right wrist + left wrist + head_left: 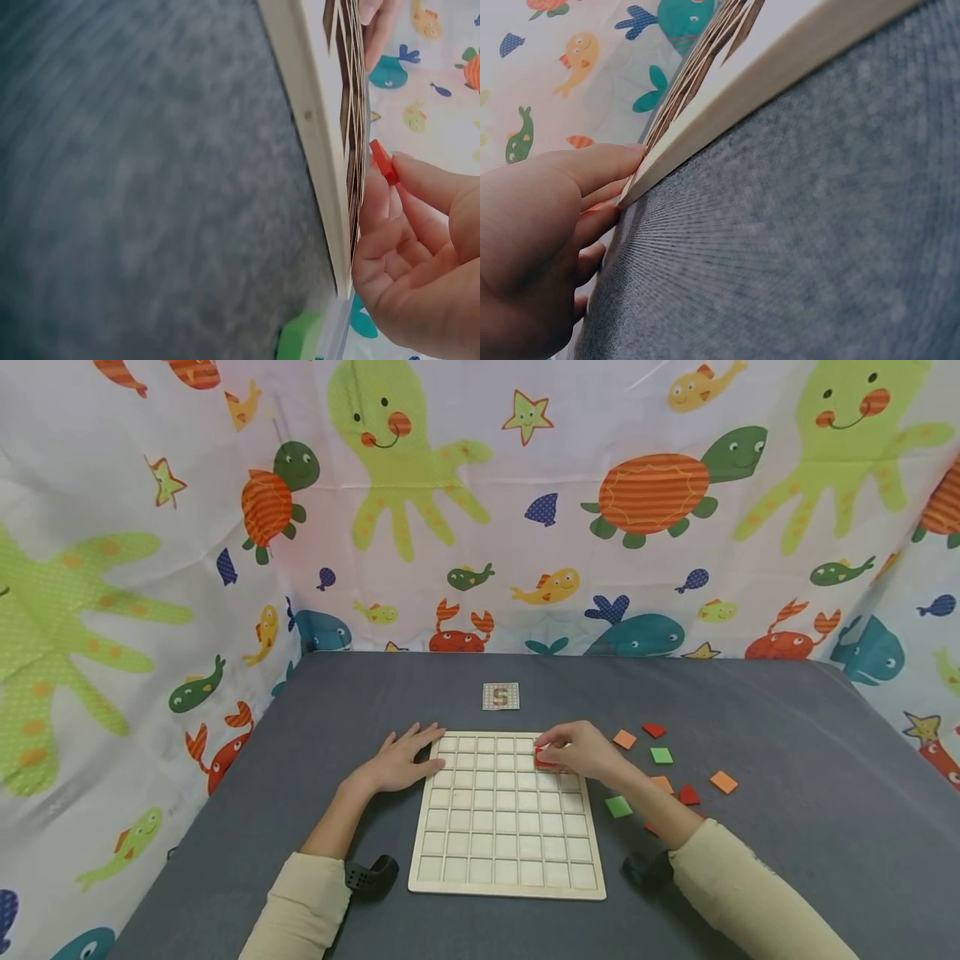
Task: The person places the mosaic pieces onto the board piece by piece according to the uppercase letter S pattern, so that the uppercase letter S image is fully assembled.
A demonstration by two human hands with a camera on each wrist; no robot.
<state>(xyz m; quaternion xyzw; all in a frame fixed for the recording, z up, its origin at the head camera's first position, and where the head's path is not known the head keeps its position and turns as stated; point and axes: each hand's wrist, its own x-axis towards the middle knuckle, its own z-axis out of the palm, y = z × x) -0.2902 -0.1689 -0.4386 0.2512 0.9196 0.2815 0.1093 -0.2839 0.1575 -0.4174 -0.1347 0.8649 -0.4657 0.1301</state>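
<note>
We're pinching a tile [384,163] in our right hand [587,750]; only the right wrist view is showing its long edge, slanting up-left. Our spread left hand [400,763] is touching the board [495,802].

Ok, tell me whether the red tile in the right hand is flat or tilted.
Tilted: in the right wrist view, the red tile leans at an angle to the board, pinched in the right hand.
</note>
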